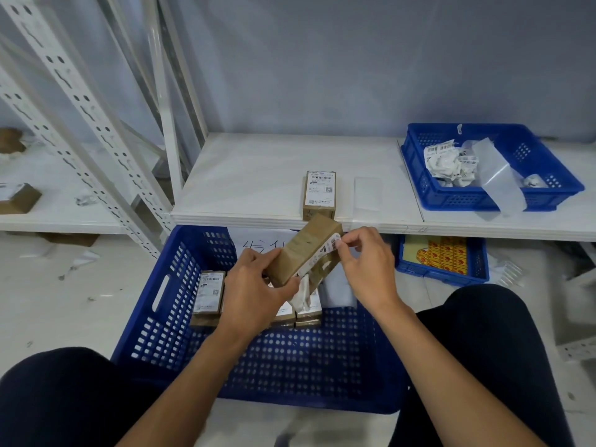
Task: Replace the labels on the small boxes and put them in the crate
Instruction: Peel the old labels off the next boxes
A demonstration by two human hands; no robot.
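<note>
**A:** Where is the box?

**B:** The box is in the air over the far half of the crate. It is tilted, with its far end raised to the right.

**A:** And the hands?

**B:** Both hands are clamped on something. The left hand wraps round the near, lower end of the box. The right hand pinches the far end of the label between thumb and forefinger. The label runs along the right face of the box. I cannot tell how much of it has come free.

**A:** Anything under the box?

**B:** A crumpled white scrap hangs just below it, beside the left fingers.

**A:** What is in the crate?

**B:** Labelled packs lie flat in a row by the far wall, partly hidden by the left hand. A handwritten sheet stands against that wall.

**A:** And beyond the crate?

**B:** There is a white shelf. One labelled carton lies near its front edge, just beyond the held box. A pale strip lies just to the right of that carton.

**A:** Further right?

**B:** A blue tray sits on the shelf. It holds crumpled old labels, and a long backing strip hangs over its near rim. Under the shelf, a smaller bin holds yellow and red sheets.

**A:** On the left?

**B:** A second shelf carries a brown parcel.
</note>
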